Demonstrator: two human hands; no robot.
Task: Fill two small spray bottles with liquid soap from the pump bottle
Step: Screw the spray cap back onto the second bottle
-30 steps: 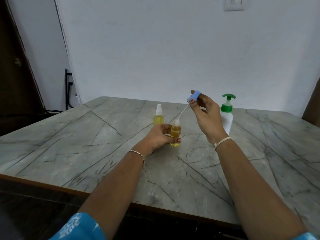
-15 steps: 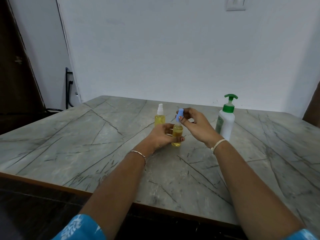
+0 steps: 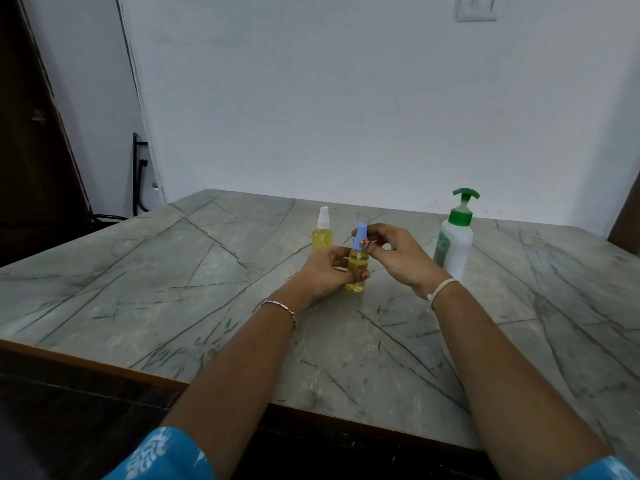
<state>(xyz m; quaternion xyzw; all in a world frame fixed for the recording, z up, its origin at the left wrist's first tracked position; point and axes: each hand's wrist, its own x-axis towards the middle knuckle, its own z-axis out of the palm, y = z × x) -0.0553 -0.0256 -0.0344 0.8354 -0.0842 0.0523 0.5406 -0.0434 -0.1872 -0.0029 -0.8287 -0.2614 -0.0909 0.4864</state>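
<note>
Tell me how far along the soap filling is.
Done: the white-capped bottle stands closed, filled with yellow liquid. In hand: the left hand holds the second bottle, also yellow-filled, while the right hand pinches its blue cap on the neck. Left: probably just seating that cap and setting the bottle down.

I see a grey veined table [image 3: 138, 289], a plain white wall [image 3: 311, 98] behind its far edge, a switch plate [image 3: 476, 6] high up, and a dark door [image 3: 31, 133] at left.
</note>
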